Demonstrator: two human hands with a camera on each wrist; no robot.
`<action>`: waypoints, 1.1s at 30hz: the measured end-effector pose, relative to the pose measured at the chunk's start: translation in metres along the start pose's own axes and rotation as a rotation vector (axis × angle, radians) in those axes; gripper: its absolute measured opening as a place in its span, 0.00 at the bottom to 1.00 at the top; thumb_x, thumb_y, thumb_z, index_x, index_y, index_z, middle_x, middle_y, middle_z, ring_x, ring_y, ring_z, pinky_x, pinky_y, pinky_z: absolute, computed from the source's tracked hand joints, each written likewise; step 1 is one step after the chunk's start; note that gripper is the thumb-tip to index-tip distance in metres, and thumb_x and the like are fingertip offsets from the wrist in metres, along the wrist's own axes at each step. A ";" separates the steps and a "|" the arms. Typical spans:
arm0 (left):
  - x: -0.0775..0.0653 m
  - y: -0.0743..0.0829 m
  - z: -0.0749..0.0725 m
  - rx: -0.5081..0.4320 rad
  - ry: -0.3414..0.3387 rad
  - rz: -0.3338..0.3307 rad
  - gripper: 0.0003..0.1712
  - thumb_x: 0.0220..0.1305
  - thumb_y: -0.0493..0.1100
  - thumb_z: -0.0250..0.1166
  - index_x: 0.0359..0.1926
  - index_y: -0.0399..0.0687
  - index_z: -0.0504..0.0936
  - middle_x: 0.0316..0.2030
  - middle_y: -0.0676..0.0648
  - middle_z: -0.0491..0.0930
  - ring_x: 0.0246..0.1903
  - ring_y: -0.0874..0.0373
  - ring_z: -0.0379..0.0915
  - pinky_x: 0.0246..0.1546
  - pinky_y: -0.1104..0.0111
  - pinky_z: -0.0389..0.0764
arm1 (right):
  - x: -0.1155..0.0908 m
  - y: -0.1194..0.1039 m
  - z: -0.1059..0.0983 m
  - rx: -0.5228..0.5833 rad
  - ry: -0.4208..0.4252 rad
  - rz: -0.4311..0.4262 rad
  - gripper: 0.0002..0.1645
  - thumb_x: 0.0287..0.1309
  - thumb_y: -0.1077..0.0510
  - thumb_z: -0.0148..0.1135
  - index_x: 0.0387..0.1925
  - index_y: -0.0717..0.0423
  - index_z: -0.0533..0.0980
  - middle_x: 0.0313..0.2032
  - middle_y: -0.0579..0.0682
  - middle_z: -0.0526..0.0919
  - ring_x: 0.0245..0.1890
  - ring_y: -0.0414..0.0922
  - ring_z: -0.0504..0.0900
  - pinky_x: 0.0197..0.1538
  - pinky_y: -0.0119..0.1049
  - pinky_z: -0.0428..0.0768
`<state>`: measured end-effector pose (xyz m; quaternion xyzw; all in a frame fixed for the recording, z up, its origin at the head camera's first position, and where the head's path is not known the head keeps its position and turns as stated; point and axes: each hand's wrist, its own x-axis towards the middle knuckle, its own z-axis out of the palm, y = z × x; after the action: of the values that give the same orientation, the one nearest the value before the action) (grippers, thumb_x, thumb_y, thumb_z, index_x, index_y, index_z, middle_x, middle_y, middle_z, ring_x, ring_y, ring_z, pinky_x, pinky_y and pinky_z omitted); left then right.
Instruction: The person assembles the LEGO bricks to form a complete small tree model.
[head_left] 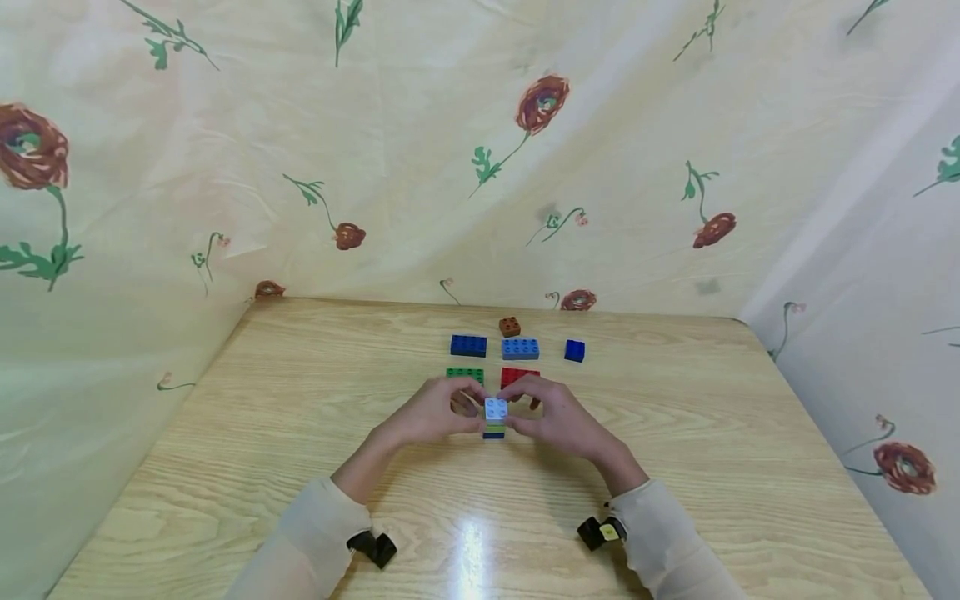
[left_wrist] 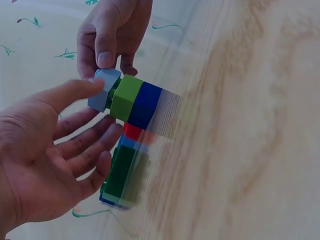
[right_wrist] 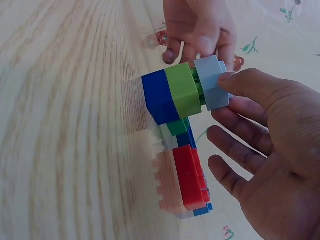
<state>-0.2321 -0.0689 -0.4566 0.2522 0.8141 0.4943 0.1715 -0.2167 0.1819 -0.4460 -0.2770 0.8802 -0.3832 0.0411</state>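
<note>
A light blue brick (head_left: 496, 408) is pinched between thumb and fingers of both my left hand (head_left: 429, 412) and my right hand (head_left: 564, 422), one from each side. Below it stands a lime green brick (left_wrist: 125, 97) on a dark blue brick (left_wrist: 145, 105), joined as a small upright stack on the table. In both wrist views, green studs show in a narrow gap under the light blue brick, which sits slightly tilted over them. The lower fingers of each hand spread loosely beside the stack.
Just beyond my hands lie a green brick (head_left: 465, 373) and a red brick (head_left: 519, 376). Farther back are a long dark blue brick (head_left: 468, 346), a mid-blue brick (head_left: 521, 348), a small blue brick (head_left: 574, 351) and an orange-brown brick (head_left: 510, 327). Flowered cloth (head_left: 405, 150) borders the wooden table (head_left: 300, 375).
</note>
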 end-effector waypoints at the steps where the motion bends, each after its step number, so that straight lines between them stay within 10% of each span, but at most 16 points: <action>1: 0.000 0.001 0.000 0.001 0.002 0.005 0.18 0.65 0.45 0.74 0.54 0.49 0.82 0.49 0.47 0.84 0.47 0.57 0.83 0.48 0.65 0.86 | 0.000 0.000 0.000 0.000 0.000 0.003 0.18 0.62 0.54 0.73 0.53 0.46 0.83 0.51 0.42 0.87 0.48 0.47 0.81 0.51 0.40 0.80; 33: 0.000 0.002 0.000 0.042 0.033 0.045 0.12 0.68 0.47 0.71 0.49 0.51 0.85 0.44 0.50 0.86 0.42 0.60 0.83 0.41 0.69 0.84 | 0.000 0.006 0.002 0.034 -0.003 0.027 0.17 0.63 0.52 0.73 0.53 0.45 0.84 0.51 0.42 0.86 0.50 0.46 0.79 0.50 0.38 0.80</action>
<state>-0.2319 -0.0678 -0.4551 0.2659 0.8210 0.4849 0.1417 -0.2185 0.1836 -0.4517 -0.2649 0.8770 -0.3974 0.0521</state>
